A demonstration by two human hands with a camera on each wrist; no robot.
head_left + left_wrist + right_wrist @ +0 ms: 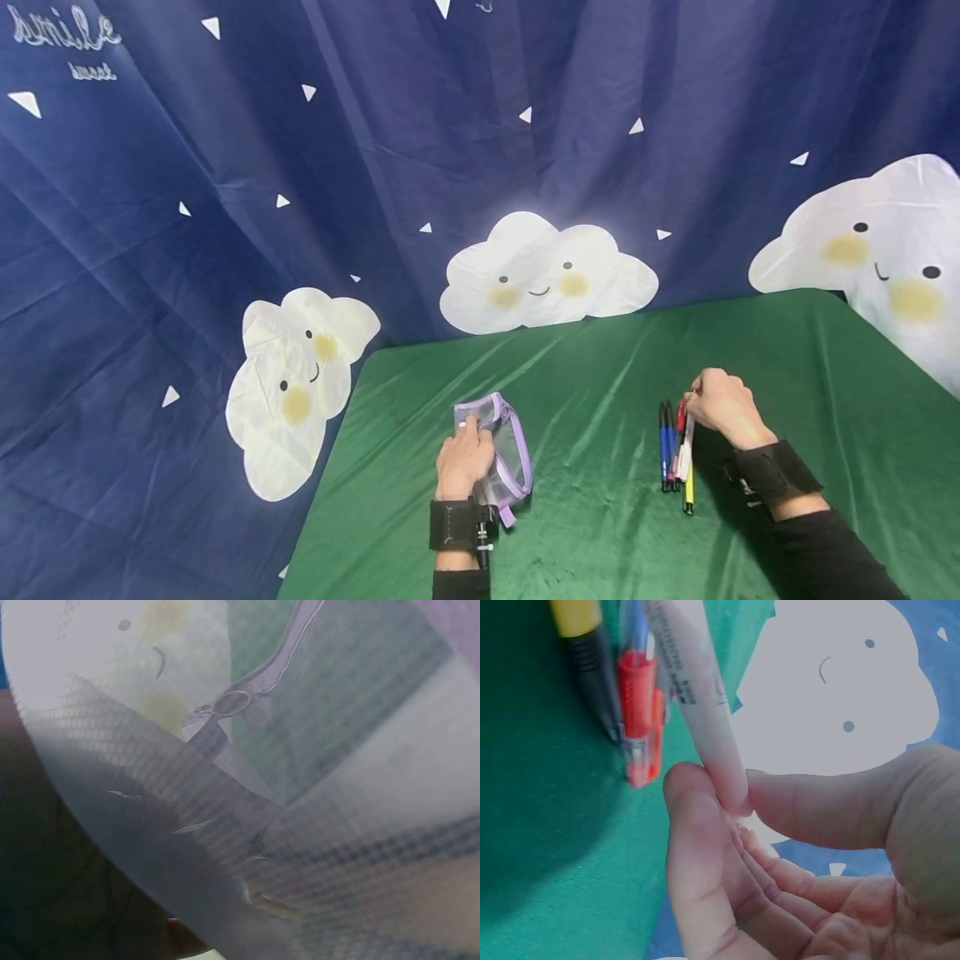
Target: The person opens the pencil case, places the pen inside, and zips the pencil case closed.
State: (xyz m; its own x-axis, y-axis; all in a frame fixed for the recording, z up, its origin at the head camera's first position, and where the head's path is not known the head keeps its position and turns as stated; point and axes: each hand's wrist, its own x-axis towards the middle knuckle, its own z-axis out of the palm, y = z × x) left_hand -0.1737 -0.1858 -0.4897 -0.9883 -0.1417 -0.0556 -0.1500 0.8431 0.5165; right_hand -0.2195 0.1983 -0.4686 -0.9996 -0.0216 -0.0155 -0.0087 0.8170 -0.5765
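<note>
1. A dark blue backdrop (187, 167) with white triangles rises beyond and to the left of the mesh pouch (508, 446).
2. The surface (585, 533), draped in green, carries the pouch. Its far edge runs along the backdrop well beyond the pouch; its left edge is nearer. A broad stretch of plain green lies to the pouch's right, up to the pens.
3. Smiling clouds (540, 304) on the backdrop stand beyond the pouch and to either side of it.
4. The pouch is see-through, trimmed in purple, its long axis running mostly away from the person and its curved trim facing right.
5. The left hand (462, 458) lies over the pouch's left side; I can't tell whether its fingers pinch the mesh or merely rest there.
6. The right hand (727, 408), well right of the pouch, pinches the far end of a pale pen (705, 712) between thumb and finger. That pen's long axis points back towards the person.
7. Also right of the pouch, blue pens (663, 446), a red pen (637, 694) and a yellow-and-black pen (585, 645) crowd close about the pale one, lengthwise to the person.
</note>
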